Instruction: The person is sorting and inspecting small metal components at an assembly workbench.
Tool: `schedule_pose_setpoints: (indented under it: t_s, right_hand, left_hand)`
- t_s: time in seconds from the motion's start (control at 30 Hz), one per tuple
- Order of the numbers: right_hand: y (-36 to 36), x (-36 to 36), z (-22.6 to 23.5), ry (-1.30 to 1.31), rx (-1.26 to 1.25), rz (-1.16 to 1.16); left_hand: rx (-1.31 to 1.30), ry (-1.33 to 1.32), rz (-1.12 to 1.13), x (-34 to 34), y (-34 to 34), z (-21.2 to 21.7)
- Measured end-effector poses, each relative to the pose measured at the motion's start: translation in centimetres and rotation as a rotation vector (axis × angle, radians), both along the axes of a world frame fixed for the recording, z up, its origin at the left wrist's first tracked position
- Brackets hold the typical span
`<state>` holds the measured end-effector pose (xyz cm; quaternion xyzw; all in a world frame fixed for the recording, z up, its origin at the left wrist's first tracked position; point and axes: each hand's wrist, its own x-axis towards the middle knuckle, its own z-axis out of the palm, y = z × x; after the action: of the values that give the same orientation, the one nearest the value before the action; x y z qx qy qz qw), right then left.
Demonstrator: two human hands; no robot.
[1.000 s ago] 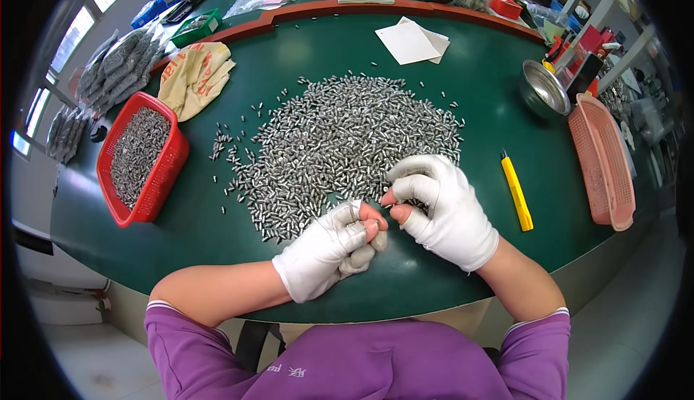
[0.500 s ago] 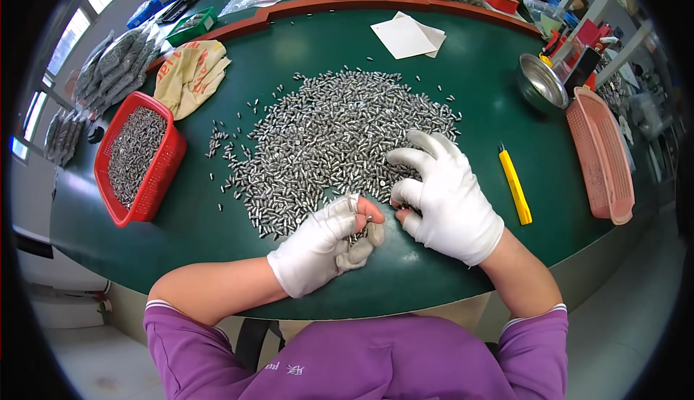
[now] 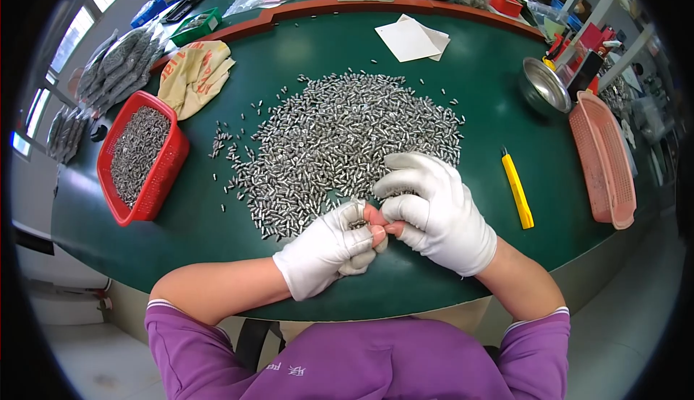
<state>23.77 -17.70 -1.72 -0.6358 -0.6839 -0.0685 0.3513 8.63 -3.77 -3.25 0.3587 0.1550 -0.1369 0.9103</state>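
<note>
1. Holds the left hand [image 3: 329, 249] curled near the table's front edge, bare thumb and forefinger drawn close together, gloved fingers folded toward the palm. Cannot tell, from this angle, of any piece gripped inside.
2. Bends the right hand [image 3: 437, 215] in from the other side, with bare thumb and forefinger tips at the left fingertips, touching or just beside them, and gloved fingers arched above. Cannot tell of anything pinched there either.
3. Wears white gloves on both hands, cut away at thumb and forefinger, and a purple shirt [image 3: 405, 356] with short sleeves.
4. Has a broad pile of small metal pieces [image 3: 340, 132] just beyond both hands, partly beneath the right one, with strays scattered at left and along the far side, all on a green table [image 3: 481, 82].
5. Has a yellow cutter [image 3: 517, 190] to the right of the pile; farther right, a pink basket [image 3: 603, 161] and, behind it, a metal bowl [image 3: 543, 85].
6. Has a red basket [image 3: 168, 172] at left, filled with similar pieces, near a crumpled cream bag [image 3: 194, 78] and stacked grey bags [image 3: 119, 64].
7. Shows white papers [image 3: 406, 40] beyond the pile, before a raised red-brown ledge [image 3: 361, 8].
</note>
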Motion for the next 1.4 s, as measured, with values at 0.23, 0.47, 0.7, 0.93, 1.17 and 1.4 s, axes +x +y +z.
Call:
schedule_pose_setpoints:
  t_s: [0.23,0.47,0.7,0.93,1.17,1.4]
  right_hand:
    - [-0.4,0.8,0.2,0.016,-0.007,-0.058]
    - [-0.6,1.3,0.2,-0.034,-0.103,-0.186]
    - [-0.1,0.5,-0.1,-0.125,-0.131,-0.159]
    - [0.2,0.0,-0.2,-0.191,-0.137,-0.169]
    - [0.1,0.0,-0.4,-0.179,-0.170,-0.173]
    - [0.2,0.2,-0.8,-0.197,-0.140,-0.153]
  left_hand:
    - [0.035,-0.011,0.043,-0.1,-0.3,0.1]
    - [-0.004,-0.035,0.010,-0.3,0.2,-0.4]
    - [-0.017,-0.086,0.005,-0.3,0.3,0.2]
    - [-0.042,-0.126,0.000,-0.4,0.4,-0.5]
    - [-0.068,-0.113,0.024,-0.4,0.2,-0.7]
    - [-0.051,-0.102,0.056,-0.3,0.0,-0.7]
